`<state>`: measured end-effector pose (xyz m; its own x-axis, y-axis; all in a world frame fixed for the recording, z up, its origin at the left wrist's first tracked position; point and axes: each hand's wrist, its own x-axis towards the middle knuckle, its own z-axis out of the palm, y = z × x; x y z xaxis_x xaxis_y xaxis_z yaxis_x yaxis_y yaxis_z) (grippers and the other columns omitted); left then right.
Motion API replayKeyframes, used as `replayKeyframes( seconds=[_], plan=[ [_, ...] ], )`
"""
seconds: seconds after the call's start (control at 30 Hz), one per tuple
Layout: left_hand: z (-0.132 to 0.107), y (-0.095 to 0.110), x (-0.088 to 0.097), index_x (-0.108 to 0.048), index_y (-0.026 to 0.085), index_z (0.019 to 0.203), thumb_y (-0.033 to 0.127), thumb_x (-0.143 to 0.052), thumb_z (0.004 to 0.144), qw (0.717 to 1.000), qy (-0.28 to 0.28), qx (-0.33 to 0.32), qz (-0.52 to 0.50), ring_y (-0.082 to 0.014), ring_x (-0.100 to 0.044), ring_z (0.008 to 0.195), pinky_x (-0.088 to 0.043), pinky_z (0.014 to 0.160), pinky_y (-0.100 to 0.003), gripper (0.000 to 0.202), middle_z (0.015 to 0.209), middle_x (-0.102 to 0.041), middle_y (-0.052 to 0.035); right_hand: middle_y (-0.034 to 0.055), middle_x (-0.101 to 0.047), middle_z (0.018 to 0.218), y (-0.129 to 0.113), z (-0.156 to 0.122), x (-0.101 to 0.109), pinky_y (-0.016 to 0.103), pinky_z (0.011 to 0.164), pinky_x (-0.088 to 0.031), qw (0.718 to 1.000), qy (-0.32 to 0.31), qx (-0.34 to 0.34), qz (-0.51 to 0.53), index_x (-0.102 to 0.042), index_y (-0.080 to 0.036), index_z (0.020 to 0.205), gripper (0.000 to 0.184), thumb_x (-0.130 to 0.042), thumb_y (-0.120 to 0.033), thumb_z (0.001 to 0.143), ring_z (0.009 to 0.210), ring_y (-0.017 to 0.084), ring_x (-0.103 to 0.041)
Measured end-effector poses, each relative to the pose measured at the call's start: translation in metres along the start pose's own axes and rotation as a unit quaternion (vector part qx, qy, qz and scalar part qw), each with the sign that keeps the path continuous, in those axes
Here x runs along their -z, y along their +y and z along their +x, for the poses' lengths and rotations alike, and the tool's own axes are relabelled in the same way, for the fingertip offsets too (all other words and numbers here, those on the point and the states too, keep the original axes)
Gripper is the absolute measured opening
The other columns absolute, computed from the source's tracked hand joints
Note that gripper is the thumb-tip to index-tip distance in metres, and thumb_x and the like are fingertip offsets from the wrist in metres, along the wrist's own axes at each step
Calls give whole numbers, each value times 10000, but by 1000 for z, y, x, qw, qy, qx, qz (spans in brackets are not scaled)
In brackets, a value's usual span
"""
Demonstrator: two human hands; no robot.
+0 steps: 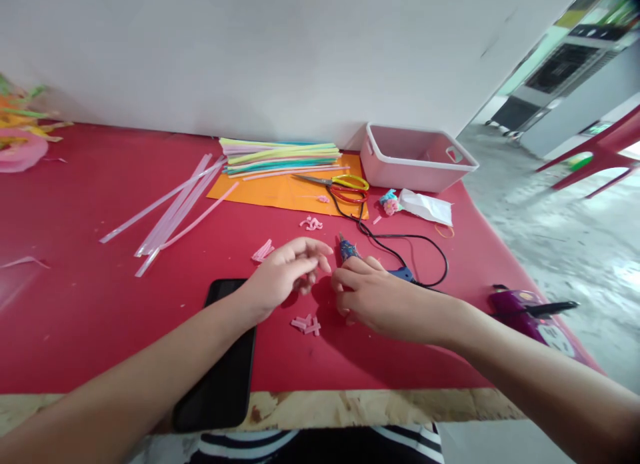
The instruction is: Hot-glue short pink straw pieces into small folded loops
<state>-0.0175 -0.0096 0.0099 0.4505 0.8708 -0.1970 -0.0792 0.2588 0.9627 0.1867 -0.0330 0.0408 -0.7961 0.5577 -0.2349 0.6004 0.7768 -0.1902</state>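
Observation:
My left hand (287,272) hovers over the red table cover (100,304) with its fingers curled inward; what they pinch, if anything, is hidden. My right hand (373,294) lies close beside it, fingers bent down toward the table, next to a blue glue gun (350,251) whose black cord (415,241) loops to the right. Several short pink straw pieces (306,325) lie just below both hands. More pink bits (263,251) and curled pink pieces (311,223) lie a little further away.
A black phone (220,377) lies under my left forearm. Long clear and pink straws (170,207) spread at the left. A stack of coloured straws (280,156), orange paper (280,192), yellow-red scissors (343,184), a white basket (415,159), and a purple tool (523,311) surround them.

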Motion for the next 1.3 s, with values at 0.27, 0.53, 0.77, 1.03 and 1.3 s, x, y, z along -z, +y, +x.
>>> replayKeyframes(
  seconds=[0.27,0.53,0.77,1.03,1.3],
  plan=[
    [8,-3,3,-608,156,863,488,-529,952,986,-24,-57,153,-85,-483,524,-378,504,-208,352,708,-571,22,41,-678,823,26,16,22,271,692,-439,959,220,-93,155,-657,-160,896,134,-535,-105,900,732,146,-580],
    [15,-6,-3,-629,151,980,435,-519,972,960,17,-140,240,-154,-539,720,-406,658,-268,305,849,-641,-29,38,-728,807,33,26,17,237,657,-471,931,300,-111,175,-708,-157,867,142,-593,-79,838,698,126,-626],
    [17,-10,-5,-581,161,814,399,-510,955,959,22,-128,252,-127,-465,633,-354,582,-245,285,692,-521,26,32,-776,918,22,17,8,245,752,-546,936,283,-111,174,-700,-193,962,196,-576,-70,873,798,138,-705],
    [13,-8,-8,-587,160,727,269,-548,895,955,-19,-120,269,-95,-394,558,-300,537,-228,205,606,-456,57,25,-748,916,9,0,-29,245,762,-557,897,423,-73,103,-641,-208,1063,176,-593,-102,931,828,132,-682],
    [8,-11,-4,-623,157,774,318,-521,964,931,-62,-173,315,-92,-437,561,-324,543,-216,269,635,-502,39,28,-693,825,17,0,-39,346,812,-528,874,478,-38,82,-641,-177,939,128,-667,-72,870,789,151,-607]
  ],
)
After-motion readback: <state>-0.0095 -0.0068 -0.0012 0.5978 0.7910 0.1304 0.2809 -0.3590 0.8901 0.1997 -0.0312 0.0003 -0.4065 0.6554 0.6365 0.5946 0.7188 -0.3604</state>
